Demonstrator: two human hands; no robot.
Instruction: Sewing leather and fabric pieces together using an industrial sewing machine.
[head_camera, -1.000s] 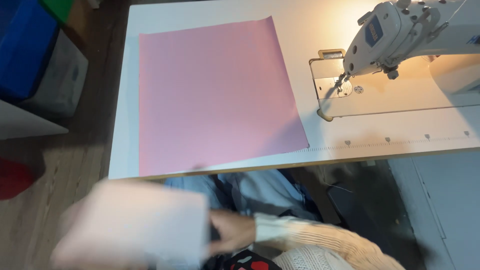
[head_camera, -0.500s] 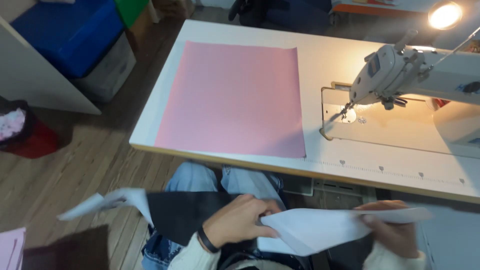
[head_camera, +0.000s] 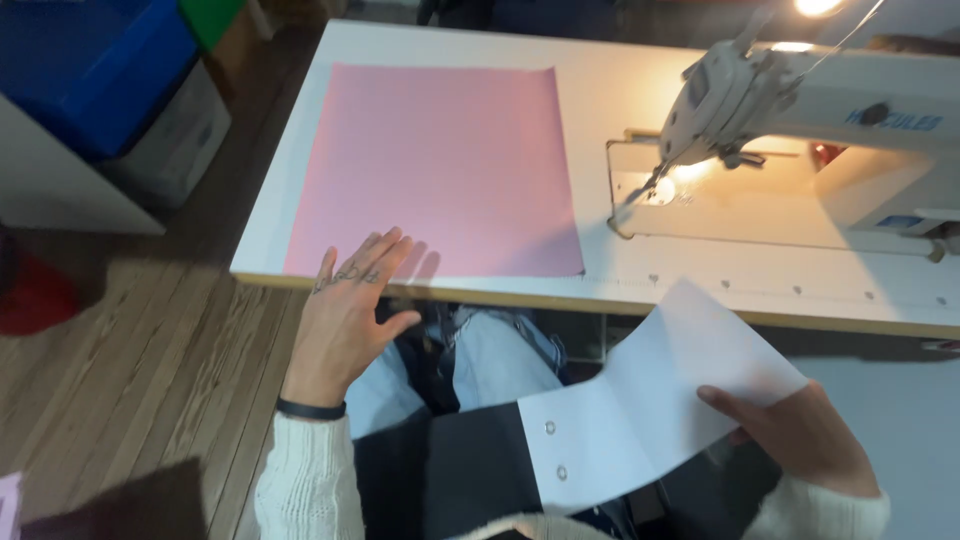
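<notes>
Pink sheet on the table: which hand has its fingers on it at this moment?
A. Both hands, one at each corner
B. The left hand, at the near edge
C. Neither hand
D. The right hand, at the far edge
B: the left hand lies spread with its fingertips on the near edge of the pink sheet, while the right hand holds a white piece over the lap.

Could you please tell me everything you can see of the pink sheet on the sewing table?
The pink sheet is a large plain rectangle, apparently paper or thin fabric, lying flat on the white table left of the sewing machine. Its near edge runs close to the table's front edge, and its far right corner curls up slightly. The left hand reaches over the near left corner, its fingers spread on or just above the sheet.
</notes>
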